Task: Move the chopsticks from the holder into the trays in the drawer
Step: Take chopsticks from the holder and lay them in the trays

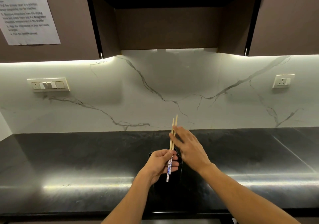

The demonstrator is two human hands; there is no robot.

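a: status?
b: my left hand pinches the pale wooden, blue-patterned chopsticks over the black cylindrical holder; my right hand, fingers straight, touches them at 12 o'clock.
a: procedure?
b: i'd square the tips, then carry toward 6 o'clock.

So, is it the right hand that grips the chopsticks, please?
No, the left hand grips the chopsticks by their patterned ends; the right hand has straight fingers.

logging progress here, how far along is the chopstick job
Done: one pair of chopsticks looks lifted out of the black holder. In hand: the left hand grips that pair near its patterned ends, while the right hand, fingers straight, touches the upper shafts. Left: no drawer or trays are in view, so nothing shows as placed; the holder's inside is hidden.
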